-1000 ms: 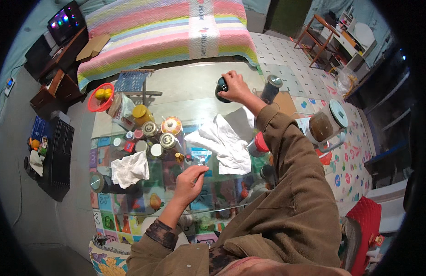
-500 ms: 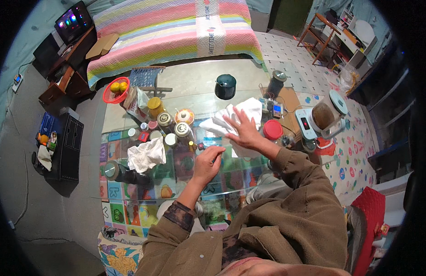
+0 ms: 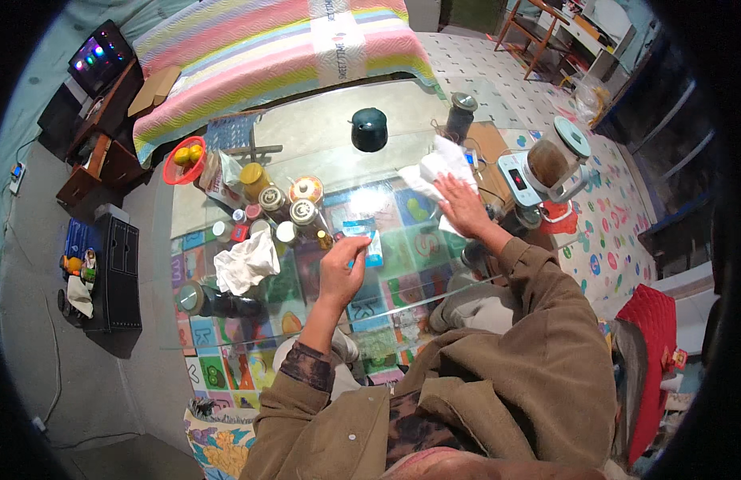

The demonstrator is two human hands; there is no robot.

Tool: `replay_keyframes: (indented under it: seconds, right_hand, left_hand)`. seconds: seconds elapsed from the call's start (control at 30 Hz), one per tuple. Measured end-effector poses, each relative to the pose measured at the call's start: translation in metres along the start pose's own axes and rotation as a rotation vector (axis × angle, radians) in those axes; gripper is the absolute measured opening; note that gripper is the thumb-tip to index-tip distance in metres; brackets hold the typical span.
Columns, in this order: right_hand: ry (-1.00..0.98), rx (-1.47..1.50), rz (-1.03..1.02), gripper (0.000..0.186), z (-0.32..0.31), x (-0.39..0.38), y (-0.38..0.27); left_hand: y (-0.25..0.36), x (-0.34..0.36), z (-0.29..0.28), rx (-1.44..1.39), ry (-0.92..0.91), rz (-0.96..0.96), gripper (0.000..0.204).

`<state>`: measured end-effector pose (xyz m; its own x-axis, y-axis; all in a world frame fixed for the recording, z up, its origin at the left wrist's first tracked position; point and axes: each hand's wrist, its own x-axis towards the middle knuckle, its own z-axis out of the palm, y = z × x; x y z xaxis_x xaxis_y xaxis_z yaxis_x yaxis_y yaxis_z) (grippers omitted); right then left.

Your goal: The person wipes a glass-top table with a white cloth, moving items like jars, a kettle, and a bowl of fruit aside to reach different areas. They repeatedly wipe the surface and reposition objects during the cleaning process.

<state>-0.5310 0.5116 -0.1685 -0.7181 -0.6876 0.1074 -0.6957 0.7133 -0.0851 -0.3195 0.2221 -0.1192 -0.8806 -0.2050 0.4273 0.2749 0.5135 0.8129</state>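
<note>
My right hand (image 3: 464, 206) lies spread and flat on a white cloth (image 3: 444, 166), pressing it against the glass table (image 3: 406, 276) at the right. Beside a blue packet (image 3: 374, 240), near the table's middle, my left hand (image 3: 342, 272) is curled closed. Its palm is hidden, so I cannot see whether anything is inside. A second, crumpled white cloth (image 3: 248, 262) rests farther left. Behind it is a group of lidded jars, among them a yellow-lidded jar (image 3: 254, 180) and a jar with a patterned lid (image 3: 304, 210).
A dark lidded pot (image 3: 369, 130) stands at the far side. Right of the cloth are a tall dark jar (image 3: 461, 116) and a scale (image 3: 514, 181) bearing a glass pitcher (image 3: 553, 160). A red fruit basket (image 3: 185, 162) and a lying bottle (image 3: 206, 300) are on the left.
My right hand has pushed the white cloth to the right, uncovering the glass and more of the blue packet. My left hand remains curled near the packet. The whole view has shifted somewhat.
</note>
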Motion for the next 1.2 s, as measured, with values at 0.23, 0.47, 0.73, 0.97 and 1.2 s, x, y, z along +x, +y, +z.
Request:
replay_keyframes:
  seconds: [0.23,0.47,0.73,0.97,1.2]
  right_hand:
    - [0.092,-0.079,0.319,0.055,0.023,0.098,0.066]
    - [0.187,-0.073,0.368,0.057,0.043,0.161,0.09]
    - [0.214,-0.041,0.171,0.055,0.036,0.076,0.042]
    - [0.156,0.027,0.166,0.056,0.014,-0.011,-0.023]
    - [0.098,0.042,0.203,0.058,0.009,-0.062,-0.061]
  left_hand:
    - [0.003,0.0,-0.012,0.003,0.021,-0.002,0.017]
    - [0.014,0.006,-0.018,-0.073,0.019,-0.03,0.005]
    - [0.175,-0.018,-0.107,-0.543,0.267,0.414,0.013]
    - [0.358,-0.064,-0.156,-0.701,0.065,1.348,0.018]
    - [0.419,-0.105,-0.15,-0.703,0.048,1.443,0.029]
